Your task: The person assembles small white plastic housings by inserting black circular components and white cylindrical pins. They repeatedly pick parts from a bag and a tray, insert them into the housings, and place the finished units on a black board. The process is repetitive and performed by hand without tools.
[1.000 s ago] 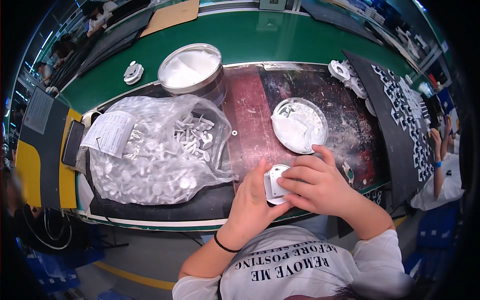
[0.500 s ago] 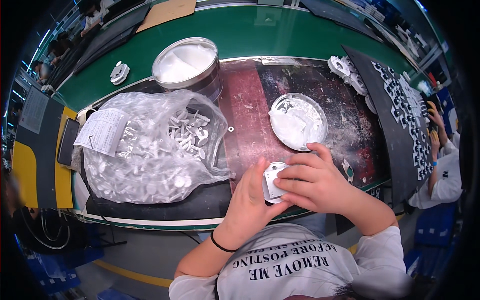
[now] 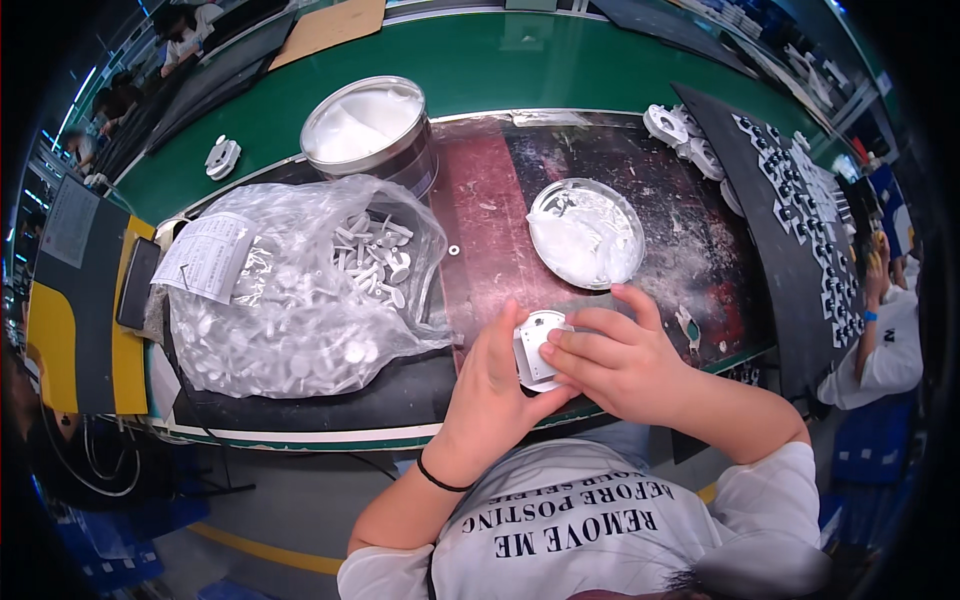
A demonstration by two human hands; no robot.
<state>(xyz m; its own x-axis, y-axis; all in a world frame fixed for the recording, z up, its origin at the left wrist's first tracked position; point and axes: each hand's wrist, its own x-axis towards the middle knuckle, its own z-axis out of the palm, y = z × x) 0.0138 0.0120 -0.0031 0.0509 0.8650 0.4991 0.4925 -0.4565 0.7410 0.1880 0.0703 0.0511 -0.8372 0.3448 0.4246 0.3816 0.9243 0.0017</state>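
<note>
Between my two hands is a small white plastic housing (image 3: pixel 537 352) with a flat face and a rounded top. My left hand (image 3: pixel 497 385) is closed round its left side, thumb beneath. My right hand (image 3: pixel 622 355) presses its fingertips against the right part of the face; whether they pinch a small part there is hidden. Just beyond my hands lies a shallow round metal dish (image 3: pixel 588 235) smeared with white grease. To the left an open clear plastic bag (image 3: pixel 290 340) holds many small white pin-shaped plastic parts (image 3: pixel 372 258).
A large metal tin (image 3: pixel 365 130) with white contents stands behind the bag. One small white ring (image 3: pixel 454 250) lies on the mat. White housings (image 3: pixel 680 135) sit by a black board (image 3: pixel 790 270) bearing rows of parts at right. Beyond it another person's arms (image 3: pixel 872 300) show.
My hands and the housing look nearly the same in their grip; the view has shifted slightly. The other person's hands at the far right have moved.
</note>
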